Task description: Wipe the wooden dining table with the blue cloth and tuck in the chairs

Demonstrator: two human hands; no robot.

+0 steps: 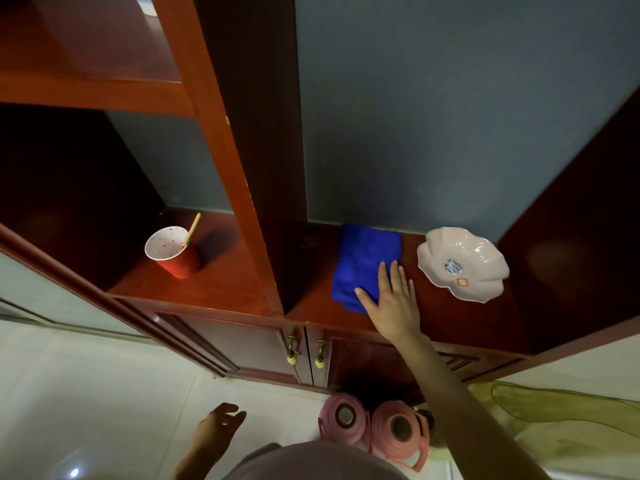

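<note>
The blue cloth (363, 261) is seen folded just right of the frame's centre, laid flat on the open shelf (450, 327) of a red-brown wooden cabinet, with its far edge close to the grey-blue wall (450, 116).

The right hand (391, 303) is stretched up from the lower right of the frame. Its fingers are held straight and slightly spread, and the fingertips and thumb are laid on the cloth's near right corner. Nothing is gripped by it; the cloth is only touched from above.

The left hand (216, 427) is seen at the bottom of the frame, left of centre, over the pale floor tiles (86, 393). Its fingers are loosely curled and nothing is held in it.

To the right of the cloth, on the same shelf and apart from it, a pale scalloped dish (464, 265) is set, with stickers on its inside.

In the compartment to the left, past a wooden upright, a red paper cup (176, 258) is stood upright with a thin stick (192, 228) leaned inside it.

Below the shelf, two cabinet doors with brass handles (292, 349) are seen closed. Two pink rolls (374, 431) are seen at the bottom centre, just beside the right forearm.
</note>
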